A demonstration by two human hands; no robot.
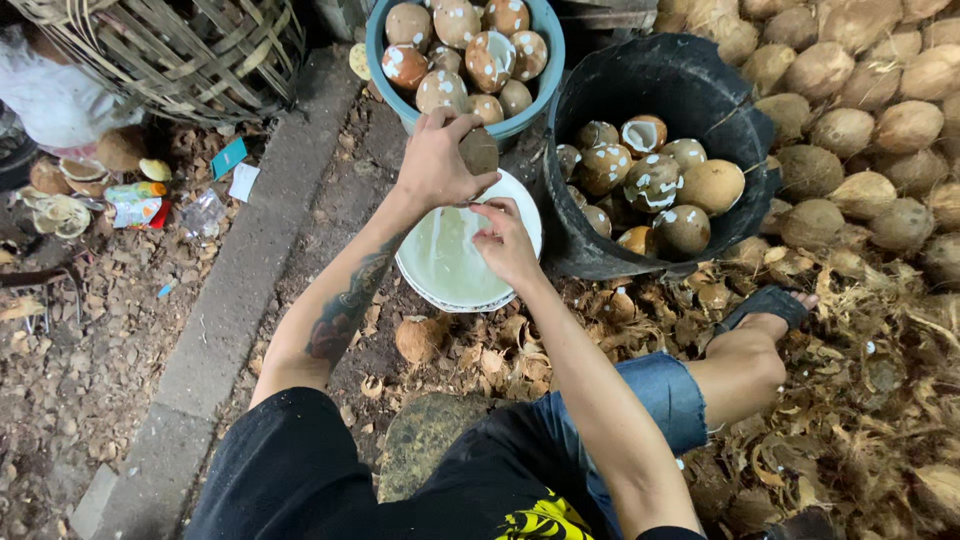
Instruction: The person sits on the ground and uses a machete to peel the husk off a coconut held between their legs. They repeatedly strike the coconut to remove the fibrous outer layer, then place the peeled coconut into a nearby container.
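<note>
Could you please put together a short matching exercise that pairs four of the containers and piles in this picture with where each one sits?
Things:
1. Round teal plastic tub of peeled coconuts
2. Black rubber bucket of peeled coconuts
3. White bowl of cloudy liquid
4. Heap of brown husked coconuts

Places:
A. Far right
B. Top centre
C. Under both hands
D. Between the white bowl and the heap

Pairs: 1-B, 2-D, 3-C, 4-A. The left hand holds a brown coconut over the bowl; the right hand is beside it.
</note>
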